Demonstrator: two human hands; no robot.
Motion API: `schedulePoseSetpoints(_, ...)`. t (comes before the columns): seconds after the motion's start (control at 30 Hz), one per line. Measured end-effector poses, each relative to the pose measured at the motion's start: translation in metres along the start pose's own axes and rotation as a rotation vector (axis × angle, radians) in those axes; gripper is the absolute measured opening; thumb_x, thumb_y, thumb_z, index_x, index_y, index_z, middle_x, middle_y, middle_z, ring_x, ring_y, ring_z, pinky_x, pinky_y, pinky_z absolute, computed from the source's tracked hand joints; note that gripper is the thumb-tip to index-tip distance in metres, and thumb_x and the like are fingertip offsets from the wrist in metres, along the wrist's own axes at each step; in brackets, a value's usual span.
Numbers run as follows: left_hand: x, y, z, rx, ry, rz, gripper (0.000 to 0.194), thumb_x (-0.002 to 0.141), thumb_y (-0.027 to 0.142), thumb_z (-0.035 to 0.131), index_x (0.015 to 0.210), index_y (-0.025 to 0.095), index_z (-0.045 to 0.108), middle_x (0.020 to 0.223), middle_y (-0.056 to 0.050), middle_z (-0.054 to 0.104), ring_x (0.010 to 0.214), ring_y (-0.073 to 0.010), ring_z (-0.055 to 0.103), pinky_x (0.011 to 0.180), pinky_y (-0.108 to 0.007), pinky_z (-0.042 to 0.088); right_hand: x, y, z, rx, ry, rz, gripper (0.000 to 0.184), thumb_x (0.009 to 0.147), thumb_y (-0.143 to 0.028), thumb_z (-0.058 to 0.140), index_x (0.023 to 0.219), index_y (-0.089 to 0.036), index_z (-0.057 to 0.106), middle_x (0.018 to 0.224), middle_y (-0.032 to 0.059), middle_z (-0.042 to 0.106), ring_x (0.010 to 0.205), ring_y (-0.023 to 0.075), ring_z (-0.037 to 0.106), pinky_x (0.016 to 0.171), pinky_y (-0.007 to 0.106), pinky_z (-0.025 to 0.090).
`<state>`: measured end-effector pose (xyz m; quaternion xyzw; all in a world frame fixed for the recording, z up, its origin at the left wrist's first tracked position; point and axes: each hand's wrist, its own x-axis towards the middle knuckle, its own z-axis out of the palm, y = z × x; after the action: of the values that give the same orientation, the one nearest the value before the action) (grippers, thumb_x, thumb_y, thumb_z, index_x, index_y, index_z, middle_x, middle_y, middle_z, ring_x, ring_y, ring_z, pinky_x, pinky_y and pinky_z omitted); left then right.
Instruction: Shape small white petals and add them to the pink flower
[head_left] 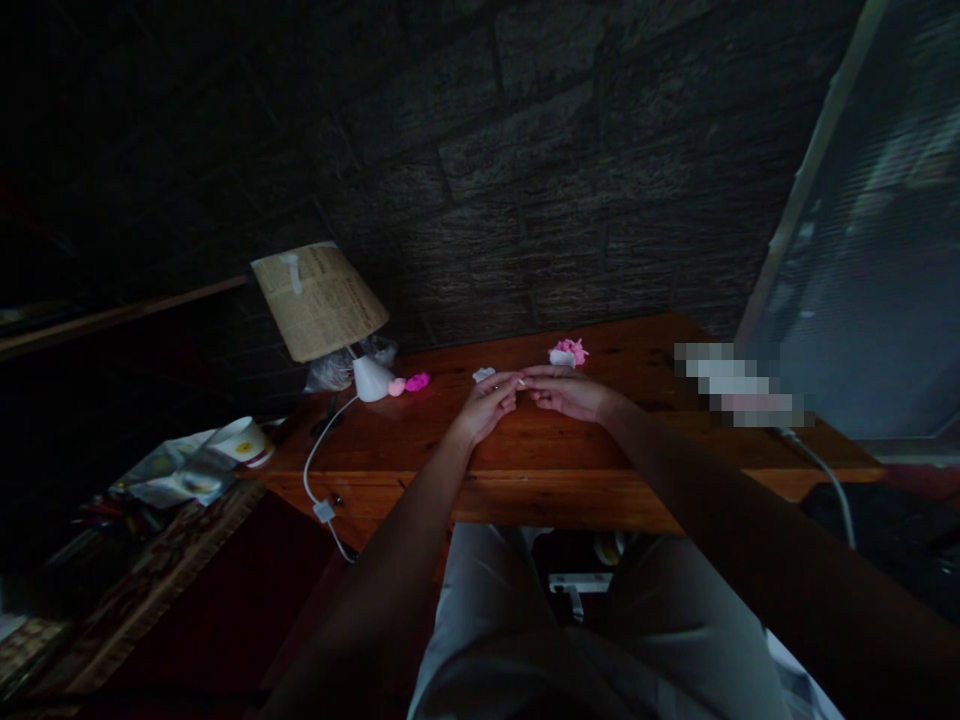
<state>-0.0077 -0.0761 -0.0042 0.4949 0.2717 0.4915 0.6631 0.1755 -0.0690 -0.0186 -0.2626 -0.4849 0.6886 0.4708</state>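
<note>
Pinching a small white piece [523,382], my left hand [487,405] and right hand [566,394] meet above the wooden table [555,448].

The lamp [322,305] stands left of the left hand [487,405].

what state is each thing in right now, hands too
left hand: pinching a small white piece
right hand: pinching the same piece, fingertips meeting the left's
lamp: standing, looks unlit
lamp cord: hanging over the table's front edge
paper cup: standing upright, contents not visible
bright pink piece: lying on the table
pixelated item: state can't be told
</note>
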Motion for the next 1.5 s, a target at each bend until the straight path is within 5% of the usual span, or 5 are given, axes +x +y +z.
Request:
schedulePoseSetpoints(0.27,0.0018,-0.0026,-0.0023,-0.004,-0.013,-0.006,0.041,0.056,0.028,0.096,0.089,0.012,0.079,0.068,0.001,0.064,0.052,-0.0012,0.037,0.050,-0.018,0.026,-0.0028,-0.0024,0.0034,0.005,-0.006,0.005,0.024,0.071,-0.020,0.089,0.093,-0.024,0.080,0.088,0.0006,0.077,0.074,0.0094,0.064,0.071,0.024,0.051)
schedulePoseSetpoints(0.6,-0.0021,0.0001,-0.0016,0.016,-0.076,0.019,0.040,0.062,0.033,0.094,0.092,0.011,0.078,0.055,0.007,0.046,0.050,-0.0021,0.029,0.049,-0.020,0.022,-0.0015,-0.0016,0.0013,0.005,-0.010,0.009,0.023,0.072,-0.020,0.088,0.093,-0.025,0.079,0.089,-0.0005,0.077,0.073,0.0079,0.063,0.070,0.022,0.051)
schedulePoseSetpoints(1.5,-0.0009,-0.0007,-0.0018,0.005,-0.054,0.027,0.037,0.057,0.031,0.095,0.085,0.013,0.077,0.050,0.009,0.044,0.047,-0.0018,0.028,0.048,-0.019,0.022,-0.0031,-0.0041,0.0052,0.032,-0.030,0.017,0.023,0.072,-0.020,0.089,0.092,-0.024,0.080,0.087,-0.0007,0.076,0.071,0.0070,0.063,0.067,0.020,0.051)
